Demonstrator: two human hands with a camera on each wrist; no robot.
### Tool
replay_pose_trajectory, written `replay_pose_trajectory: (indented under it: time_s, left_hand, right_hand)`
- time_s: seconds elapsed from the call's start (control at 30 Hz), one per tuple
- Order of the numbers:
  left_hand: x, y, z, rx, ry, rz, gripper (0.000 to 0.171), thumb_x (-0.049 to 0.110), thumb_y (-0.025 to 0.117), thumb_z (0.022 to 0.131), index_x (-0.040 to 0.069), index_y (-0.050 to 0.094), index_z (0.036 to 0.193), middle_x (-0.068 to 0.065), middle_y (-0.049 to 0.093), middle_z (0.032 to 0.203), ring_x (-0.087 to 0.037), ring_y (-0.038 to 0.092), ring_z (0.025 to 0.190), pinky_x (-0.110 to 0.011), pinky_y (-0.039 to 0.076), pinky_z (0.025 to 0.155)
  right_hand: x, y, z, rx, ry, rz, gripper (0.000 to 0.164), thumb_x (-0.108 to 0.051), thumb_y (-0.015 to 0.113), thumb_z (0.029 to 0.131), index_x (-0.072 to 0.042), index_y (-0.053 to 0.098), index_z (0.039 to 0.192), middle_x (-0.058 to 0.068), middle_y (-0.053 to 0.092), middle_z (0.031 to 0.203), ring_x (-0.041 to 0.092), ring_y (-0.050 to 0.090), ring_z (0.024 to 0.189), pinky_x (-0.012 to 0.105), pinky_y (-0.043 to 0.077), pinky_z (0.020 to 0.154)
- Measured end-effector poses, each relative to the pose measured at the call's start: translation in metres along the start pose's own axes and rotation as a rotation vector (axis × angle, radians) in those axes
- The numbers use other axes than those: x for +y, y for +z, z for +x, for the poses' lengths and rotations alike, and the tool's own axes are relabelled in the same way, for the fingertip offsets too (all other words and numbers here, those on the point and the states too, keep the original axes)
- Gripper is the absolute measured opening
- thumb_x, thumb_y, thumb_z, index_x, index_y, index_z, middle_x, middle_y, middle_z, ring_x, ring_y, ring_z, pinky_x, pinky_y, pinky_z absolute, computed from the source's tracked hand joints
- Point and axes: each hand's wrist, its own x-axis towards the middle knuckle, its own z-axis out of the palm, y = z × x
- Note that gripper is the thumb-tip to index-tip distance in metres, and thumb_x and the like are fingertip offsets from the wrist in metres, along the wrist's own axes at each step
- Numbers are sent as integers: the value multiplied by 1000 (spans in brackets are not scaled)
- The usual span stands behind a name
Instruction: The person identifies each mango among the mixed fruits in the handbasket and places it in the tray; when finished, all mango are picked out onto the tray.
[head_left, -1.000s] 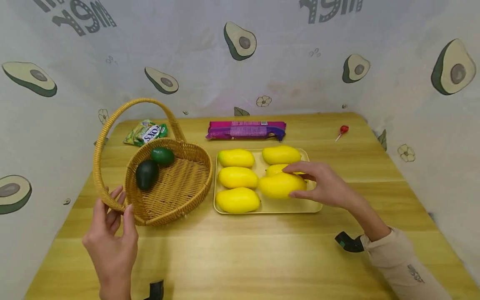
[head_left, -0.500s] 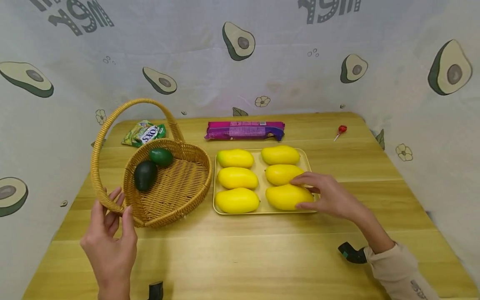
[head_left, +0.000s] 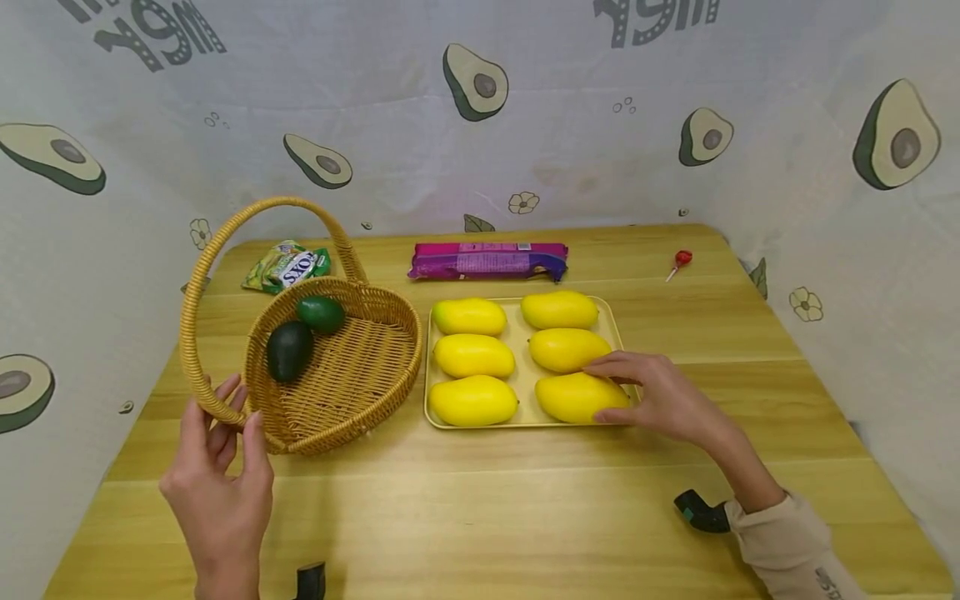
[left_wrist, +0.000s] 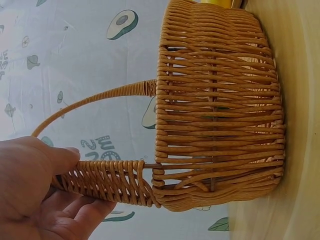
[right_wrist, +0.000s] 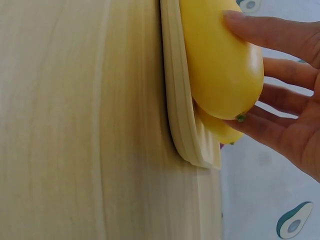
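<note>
My left hand (head_left: 221, 492) grips the lower end of the wicker basket's arched handle (left_wrist: 100, 180), thumb on one side and fingers on the other. The heart-shaped basket (head_left: 356, 375) stands on the table at left with two dark green avocados (head_left: 290, 352) inside its left part. On the pale yellow tray (head_left: 527, 414) lie several yellow mangoes in two columns. My right hand (head_left: 667, 398) holds the front-right mango (head_left: 566, 398) by its right end, thumb on the near side, fingers on the far side. In the right wrist view this mango (right_wrist: 220, 60) lies within the tray's rim.
Behind the basket lies a green candy bag (head_left: 288, 267). A purple-pink packet (head_left: 487, 262) lies behind the tray, and a red lollipop (head_left: 682, 258) at the back right. Avocado-print cloth (head_left: 390, 125) surrounds the wooden table (head_left: 465, 517). Black wrist-mounted pieces (head_left: 701, 511) show near both wrists.
My right hand has lowered the mango toward the front right of the tray, uncovering the middle-right mango. My left hand has stayed on the basket handle.
</note>
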Motion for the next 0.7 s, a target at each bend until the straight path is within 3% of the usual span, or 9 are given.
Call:
replay_pose_trajectory:
  time_s: [0.17,0.37,0.57,0.7]
  left_hand:
    - [-1,0,1,-6,9,-3,52,-18,72,92,-3,65,142,-14,73,136,10,66,119,-7,53,93]
    - [0,-1,1,-12,-4,30,54,-15,72,95,-3,62,146,-13,72,139,8,65,122,-7,52,95]
    - [7,-3,2,-14,-24,113,68,-6,76,96,3,51,159,-17,63,150,-35,66,132,-12,49,105]
    - [31,-4,11,94,34,161,74,7,76,97,-3,43,163,-23,48,163,-43,47,150,-31,40,125]
  right_hand:
    - [0,2,-1,21,12,6,60,-27,97,82,-1,76,131,13,76,129,37,71,119,61,57,104]
    - [4,5,-2,62,-7,21,60,-25,99,79,-1,76,128,12,76,125,33,72,111,56,63,96]
    - [1,3,-3,123,-44,8,58,-15,99,77,1,75,127,15,75,126,38,72,114,57,63,96]
    - [-12,-6,5,253,-102,-23,61,-7,97,77,0,72,133,17,73,132,41,69,122,62,58,101]
